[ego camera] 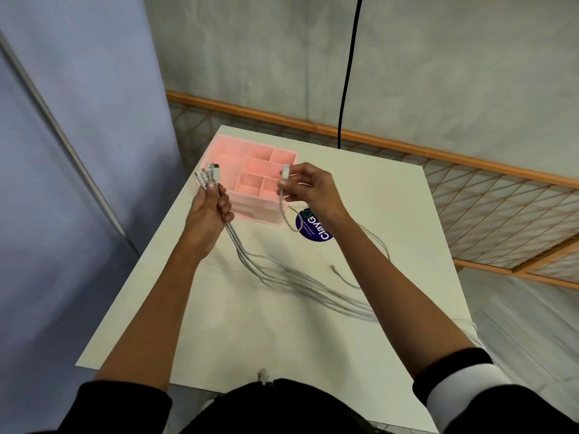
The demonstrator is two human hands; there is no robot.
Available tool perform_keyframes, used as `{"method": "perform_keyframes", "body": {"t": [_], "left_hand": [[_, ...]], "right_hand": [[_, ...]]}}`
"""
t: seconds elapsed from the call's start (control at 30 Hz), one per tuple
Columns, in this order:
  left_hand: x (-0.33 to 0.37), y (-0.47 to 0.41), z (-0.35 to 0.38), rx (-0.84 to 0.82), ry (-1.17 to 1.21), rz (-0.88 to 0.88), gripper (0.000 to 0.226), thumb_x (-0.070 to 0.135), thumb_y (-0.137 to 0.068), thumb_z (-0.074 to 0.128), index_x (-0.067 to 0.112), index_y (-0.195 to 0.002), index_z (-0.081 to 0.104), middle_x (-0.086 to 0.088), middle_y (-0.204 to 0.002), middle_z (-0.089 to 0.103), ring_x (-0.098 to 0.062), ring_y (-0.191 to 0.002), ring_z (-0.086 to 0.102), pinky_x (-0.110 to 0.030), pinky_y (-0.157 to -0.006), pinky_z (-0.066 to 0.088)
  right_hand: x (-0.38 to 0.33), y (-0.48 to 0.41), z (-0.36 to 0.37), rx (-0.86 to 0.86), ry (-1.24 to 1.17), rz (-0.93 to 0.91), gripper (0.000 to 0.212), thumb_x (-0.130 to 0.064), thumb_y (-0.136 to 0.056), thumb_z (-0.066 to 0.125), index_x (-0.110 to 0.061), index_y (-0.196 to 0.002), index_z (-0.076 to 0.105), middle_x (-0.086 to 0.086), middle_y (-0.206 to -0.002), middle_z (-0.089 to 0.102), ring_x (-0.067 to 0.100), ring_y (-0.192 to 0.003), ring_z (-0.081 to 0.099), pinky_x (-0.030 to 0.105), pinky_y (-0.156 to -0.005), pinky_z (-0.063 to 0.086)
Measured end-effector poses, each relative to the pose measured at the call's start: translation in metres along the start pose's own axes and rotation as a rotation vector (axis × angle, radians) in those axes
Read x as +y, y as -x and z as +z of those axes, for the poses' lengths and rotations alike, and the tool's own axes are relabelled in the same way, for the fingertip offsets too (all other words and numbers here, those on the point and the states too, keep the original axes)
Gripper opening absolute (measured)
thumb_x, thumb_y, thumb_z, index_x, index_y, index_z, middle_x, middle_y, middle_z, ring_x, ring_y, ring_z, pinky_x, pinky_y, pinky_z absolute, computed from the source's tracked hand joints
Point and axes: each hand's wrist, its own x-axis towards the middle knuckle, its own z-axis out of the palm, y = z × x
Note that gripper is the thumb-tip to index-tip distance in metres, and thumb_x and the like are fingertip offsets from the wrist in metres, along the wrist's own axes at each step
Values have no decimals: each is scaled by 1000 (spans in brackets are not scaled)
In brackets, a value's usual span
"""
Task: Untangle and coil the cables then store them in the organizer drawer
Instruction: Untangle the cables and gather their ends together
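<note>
While the cables (300, 283) lie loose and uncoiled across the table (250, 333), running from its near right edge up to the hands, the left hand (208, 211) grips a bundle of them, fingers curled tight round it and several plugs (210, 175) standing above the fist. The right hand (308, 186) pinches one more cable just below its plug (285, 172) between thumb and fingertips, and that cable hangs in a loop over a round purple sticker (316, 233). Both hands are raised just before the pink organizer (257, 211), which sits at the table's far left corner with its compartments facing up.
</note>
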Motion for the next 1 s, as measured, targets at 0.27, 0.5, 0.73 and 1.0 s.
{"method": "perform_keyframes", "body": {"t": [0.27, 0.5, 0.73, 1.0], "left_hand": [[-5, 5, 16, -72, -250, 26, 32, 30, -105, 23, 20, -122, 48, 2, -79, 67, -13, -77, 68, -28, -80, 56], [-3, 6, 27, -16, -20, -60, 27, 27, -106, 25, 22, -105, 52, 8, -54, 36, -5, -47, 34, -18, -52, 39], [9, -6, 19, 10, 145, -12, 34, 30, -105, 26, 17, -77, 41, 11, -49, 32, -1, -41, 27, -14, -42, 25], [12, -15, -19, 269, 225, 37, 37, 34, -104, 30, 18, -73, 40, 14, -44, 32, -1, -36, 26, -13, -37, 23]], "right_hand": [[-16, -12, 58, -68, 144, -106, 17, -2, -75, 76, -4, -86, 63, 0, -71, 64, 10, -65, 64, 18, -64, 53], [-7, -18, 66, -47, 206, -107, 20, -10, -76, 77, -10, -82, 58, -4, -75, 60, 2, -66, 55, 13, -61, 44], [29, 10, 59, -319, 341, 109, 39, -41, -101, 32, -9, -96, 55, 1, -77, 65, 9, -71, 61, 22, -76, 47], [79, 43, 12, -447, 531, 64, 34, -28, -102, 39, -11, -78, 57, -5, -74, 52, 9, -69, 46, 22, -73, 40]]}}
